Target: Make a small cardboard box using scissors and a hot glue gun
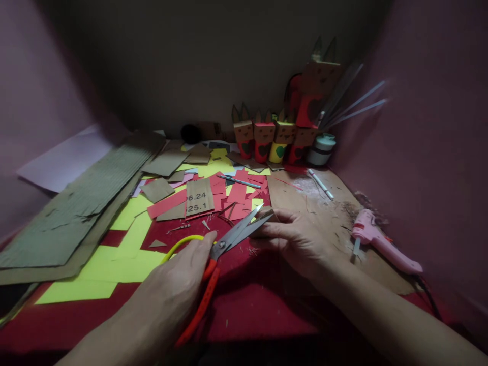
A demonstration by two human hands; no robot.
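My left hand point(179, 284): clenched around the orange and yellow handles of the scissors point(232, 235), blades parted and pointing right.
My right hand point(301, 243): fingertips pinching a small cardboard scrap point(268, 212) right at the blade tips; most of the scrap is hidden.
Under my hands: red cloth point(259, 300), speckled with fine clippings.
To my right: pink glue gun point(375, 241), lying well apart from my fingers.
To my left: corrugated cardboard sheets point(76, 208) overlapping yellow paper point(125, 264).
Middle: red paper strips point(238, 195) in a loose heap.
Far edge: cardboard rabbit figures point(267, 137) standing in a row.
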